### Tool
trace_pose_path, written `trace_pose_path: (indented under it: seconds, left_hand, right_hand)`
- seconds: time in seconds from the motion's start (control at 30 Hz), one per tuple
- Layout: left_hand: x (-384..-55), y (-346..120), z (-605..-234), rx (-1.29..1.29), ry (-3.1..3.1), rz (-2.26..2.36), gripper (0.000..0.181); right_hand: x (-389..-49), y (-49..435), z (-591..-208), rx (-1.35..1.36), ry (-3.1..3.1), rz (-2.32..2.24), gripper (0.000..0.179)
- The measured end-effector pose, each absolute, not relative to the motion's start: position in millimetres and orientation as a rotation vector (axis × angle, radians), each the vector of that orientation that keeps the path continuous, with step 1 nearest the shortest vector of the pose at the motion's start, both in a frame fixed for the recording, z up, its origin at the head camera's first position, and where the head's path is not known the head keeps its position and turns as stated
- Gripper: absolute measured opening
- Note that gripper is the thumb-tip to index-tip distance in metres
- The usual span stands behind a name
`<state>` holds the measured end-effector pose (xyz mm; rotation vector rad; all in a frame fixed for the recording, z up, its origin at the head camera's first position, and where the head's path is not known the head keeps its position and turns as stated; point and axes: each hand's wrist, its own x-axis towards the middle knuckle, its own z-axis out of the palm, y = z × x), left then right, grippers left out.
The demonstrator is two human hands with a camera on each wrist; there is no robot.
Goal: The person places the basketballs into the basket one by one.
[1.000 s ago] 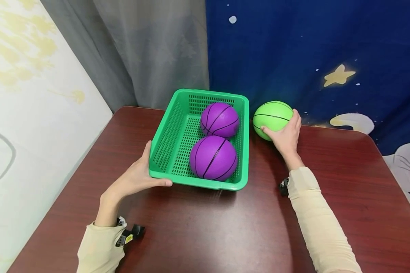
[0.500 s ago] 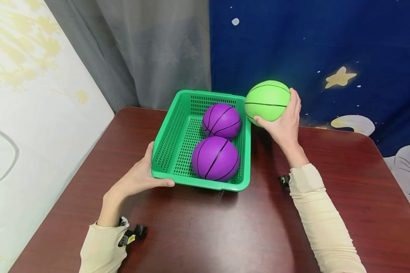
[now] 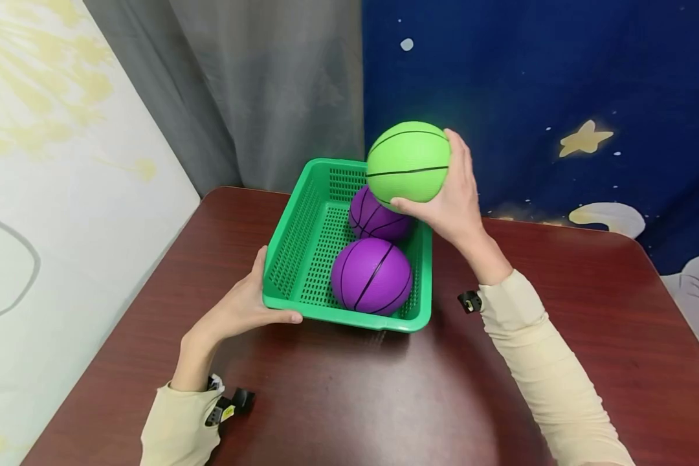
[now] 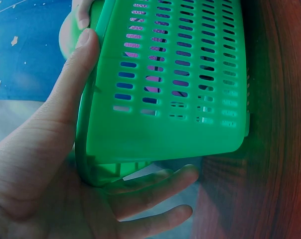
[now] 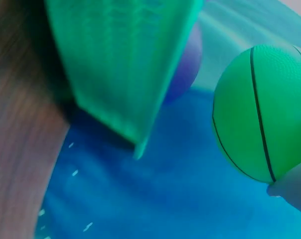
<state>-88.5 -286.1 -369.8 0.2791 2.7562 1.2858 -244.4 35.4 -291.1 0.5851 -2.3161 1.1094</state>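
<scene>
In the head view my right hand (image 3: 455, 197) grips a bright green toy basketball (image 3: 409, 162) with black lines. It holds the ball raised above the far right part of a green plastic basket (image 3: 294, 243). Two purple basketballs lie along the basket's right side: the nearer ball (image 3: 371, 276) shows fully, while the farther ball (image 3: 364, 210) is partly covered by the green one. At the basket's near left corner, my left hand (image 3: 241, 303) holds the rim. The left wrist view shows its thumb (image 4: 73, 74) along one side and its fingers (image 4: 150, 196) spread round the other.
The basket stands on a dark red-brown table (image 3: 349, 395). Grey curtain (image 3: 291, 90) and blue star-patterned cloth (image 3: 501, 77) hang behind the table's far edge. A white patterned wall or cloth (image 3: 64, 213) borders the left.
My right hand has lifted the green basketball off the table at the basket's right and carried it up and left, over the basket. My left hand stays on the corner.
</scene>
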Motion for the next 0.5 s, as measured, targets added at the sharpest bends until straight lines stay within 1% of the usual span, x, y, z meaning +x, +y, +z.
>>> trace_pose_path:
  seconds: [0.27, 0.5]
  left_hand:
    - [-90, -281, -369, 0.274, 2.75, 1.311, 0.126]
    - [-93, -275, -370, 0.335, 2.708, 1.375, 0.123]
  right_hand:
    - [-242, -14, -273, 0.888, -2.46, 1.067, 0.12]
    - [-248, -47, -278, 1.161, -2.595, 0.966, 0.121]
